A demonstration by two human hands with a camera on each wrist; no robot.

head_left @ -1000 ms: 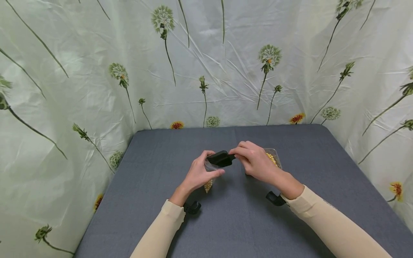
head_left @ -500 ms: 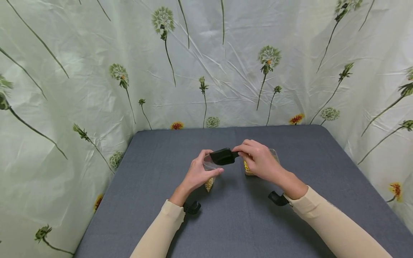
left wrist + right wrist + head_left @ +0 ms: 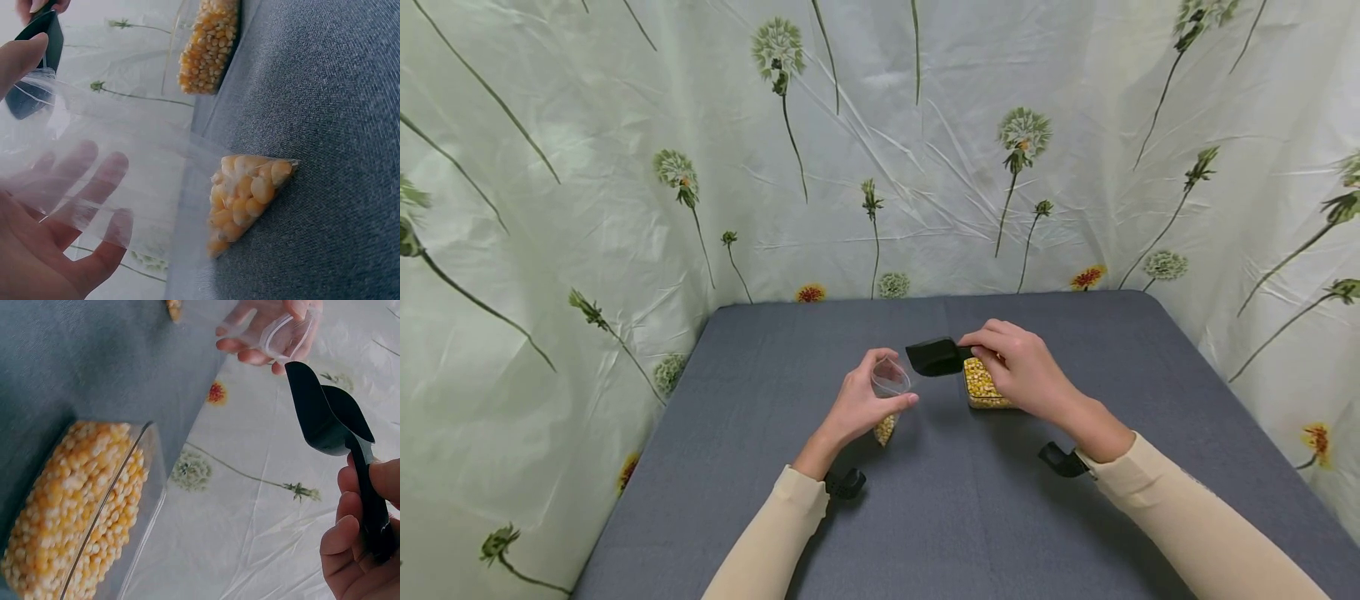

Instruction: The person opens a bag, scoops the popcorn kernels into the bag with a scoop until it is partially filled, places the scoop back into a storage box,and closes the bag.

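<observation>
My left hand (image 3: 859, 404) holds a clear plastic bag (image 3: 159, 181) by its mouth, thumb and fingers spread so the mouth gapes. Corn kernels (image 3: 240, 200) fill the bag's pointed bottom corner, which is at the table surface. With its fingers round the handle, my right hand (image 3: 1028, 373) grips a black scoop (image 3: 934, 357). The scoop is in the air just right of the bag's mouth, apart from it in the head view. How much the scoop's bowl contains is hard to see.
A clear rectangular container (image 3: 156, 456) of yellow corn kernels (image 3: 69, 506) stands on the grey cloth-covered table (image 3: 760, 375), partly behind the right hand in the head view. A white curtain (image 3: 940, 150) with a flower print hangs behind and at the sides.
My right hand has drawn the scoop away to the right from above the bag's mouth, uncovering the mouth and the container's left part. My left hand stays nearly still with the bag.
</observation>
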